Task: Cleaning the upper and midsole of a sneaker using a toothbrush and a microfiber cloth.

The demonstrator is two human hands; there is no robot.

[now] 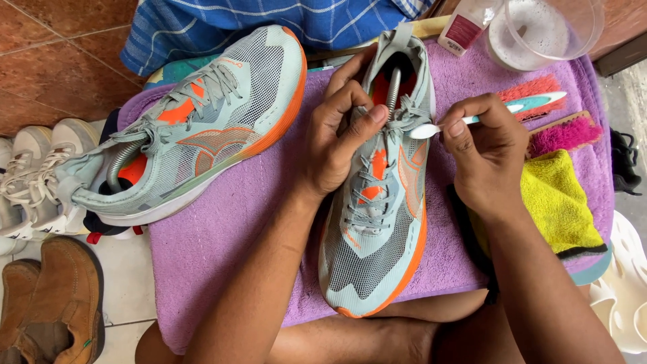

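A pale grey-green mesh running shoe point(377, 243) with orange trim lies toe-toward-me on a purple towel point(222, 222). My left hand point(340, 131) grips its lace area, thumb pressed by the laces. My right hand point(488, 158) holds a white and teal toothbrush point(431, 128), its head touching the shoe's upper near the laces. The matching second shoe point(202, 128) rests on its side at the left of the towel, a metal spring shoe tree inside.
A yellow cloth point(559, 202), a pink-bristled brush point(563, 135) and an orange-bristled brush point(532, 91) lie at right. A clear cup of white foam point(539, 30) and a small bottle point(461, 27) stand behind. Brown boots point(54, 303) and white sneakers point(34, 168) sit left.
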